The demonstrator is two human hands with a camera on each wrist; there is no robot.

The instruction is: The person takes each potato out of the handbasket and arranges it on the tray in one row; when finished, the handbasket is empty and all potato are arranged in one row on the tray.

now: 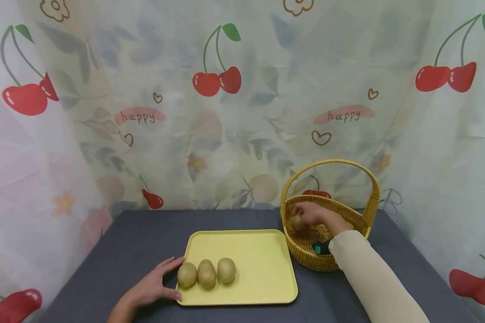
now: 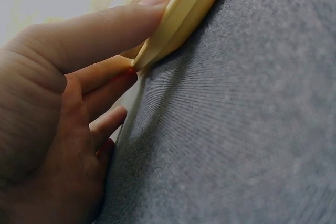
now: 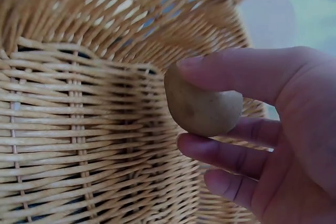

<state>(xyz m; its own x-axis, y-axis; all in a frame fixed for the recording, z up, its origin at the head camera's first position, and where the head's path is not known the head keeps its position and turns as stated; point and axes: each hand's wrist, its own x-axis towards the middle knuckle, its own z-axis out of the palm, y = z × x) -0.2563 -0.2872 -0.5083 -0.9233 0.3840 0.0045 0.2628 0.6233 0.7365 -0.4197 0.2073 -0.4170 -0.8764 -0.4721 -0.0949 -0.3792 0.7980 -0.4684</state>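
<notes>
My right hand point(image 1: 312, 213) reaches into a wicker basket point(image 1: 307, 260) and grips a potato point(image 3: 202, 106) between thumb and fingers. In the right wrist view the potato is held beside the woven wall. A yellow tray point(image 1: 258, 269) lies left of the basket. Near its left end, three potatoes point(image 1: 207, 274) sit side by side in a row. My left hand point(image 1: 155, 282) rests at the tray's left edge with thumb and fingers spread. The left wrist view shows the thumb point(image 2: 105, 32) lying on the tray's rim point(image 2: 184, 17).
The basket's tall arched handle point(image 1: 333, 162) rises above my right hand. A dark grey cloth point(image 1: 153, 237) covers the table. A printed curtain point(image 1: 258, 148) hangs behind and along both sides. My right sleeve point(image 1: 372, 273) crosses the basket's near right rim.
</notes>
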